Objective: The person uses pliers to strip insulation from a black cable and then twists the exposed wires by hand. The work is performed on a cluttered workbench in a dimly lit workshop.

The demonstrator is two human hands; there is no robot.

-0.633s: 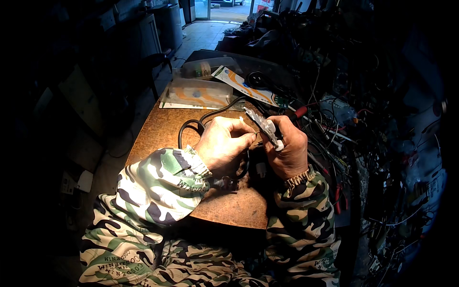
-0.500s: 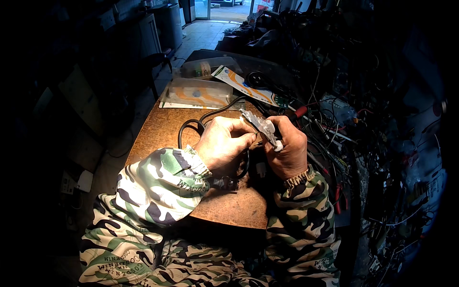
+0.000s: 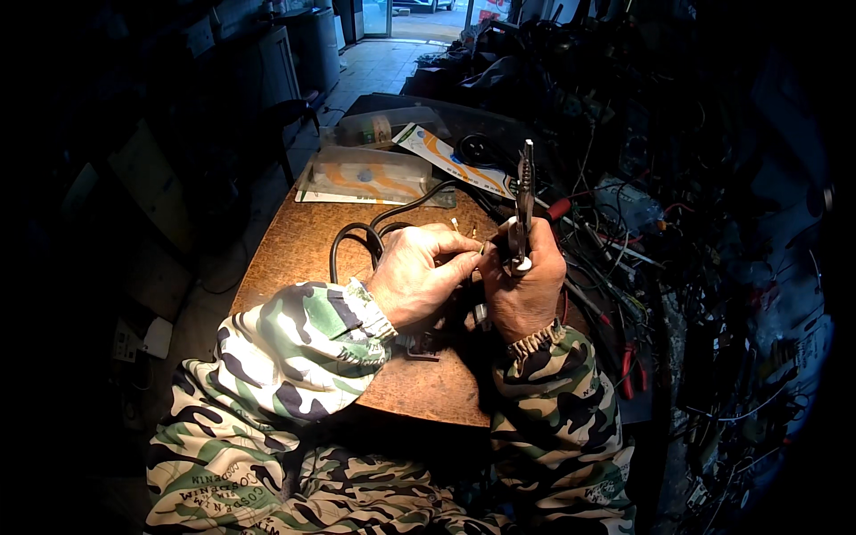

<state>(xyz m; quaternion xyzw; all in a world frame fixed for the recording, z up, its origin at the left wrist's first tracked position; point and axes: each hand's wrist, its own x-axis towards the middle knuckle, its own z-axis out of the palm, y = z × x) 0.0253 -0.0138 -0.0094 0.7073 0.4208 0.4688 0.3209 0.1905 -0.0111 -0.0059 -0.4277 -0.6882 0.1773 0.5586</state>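
Observation:
My left hand (image 3: 419,272) is closed, thumb and forefinger pinched on a thin wire end at the middle of the table. A thick black cable (image 3: 341,242) loops on the wood and runs under this hand. My right hand (image 3: 528,290) is wrapped round wire-stripping pliers (image 3: 524,183) with notched metal jaws, which point up and away. Its fingertips meet those of my left hand, and what lies between them is mostly hidden. Just beyond the fingers two small wire ends (image 3: 455,225) with bright tips stick up.
The brown wooden table (image 3: 285,241) carries clear plastic boxes (image 3: 379,169) and a white-and-orange card packet (image 3: 446,159) at its far side. A coiled black cord (image 3: 481,149) lies behind. Red-handled pliers (image 3: 629,373) and tangled wires (image 3: 615,245) crowd the right. A small dark-red piece (image 3: 423,353) lies near my left wrist.
The pliers have swung from lying across toward my left hand to standing upright in my right hand. My right hand has shifted slightly left and its fingers now meet my left fingertips.

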